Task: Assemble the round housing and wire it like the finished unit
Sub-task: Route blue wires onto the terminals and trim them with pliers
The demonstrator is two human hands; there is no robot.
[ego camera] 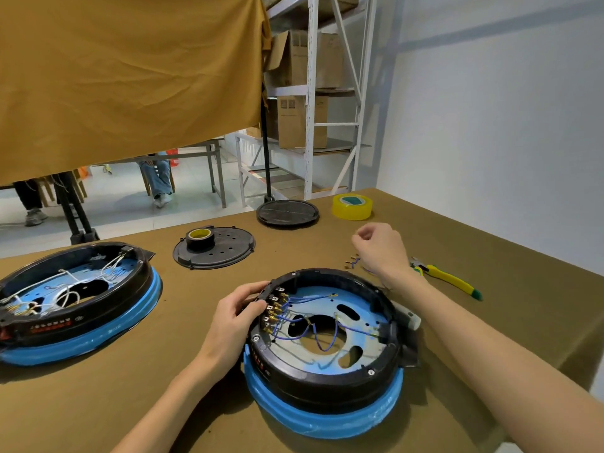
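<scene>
At the lower centre of the frame sits the round black housing with a blue rim, blue wires already running from its brass terminal row. The left hand grips the housing's edge beside those terminals, fingers curled round it. The right hand hovers above loose short wire leads, fingers curled together; whether they pinch anything, I cannot tell. Judging by this, pick one lead, brace the housing, and match routing to the finished white-wired unit at left. The brown-covered table also carries yellow-handled pliers, a yellow tape roll and two black discs; metal shelving stands behind.
</scene>
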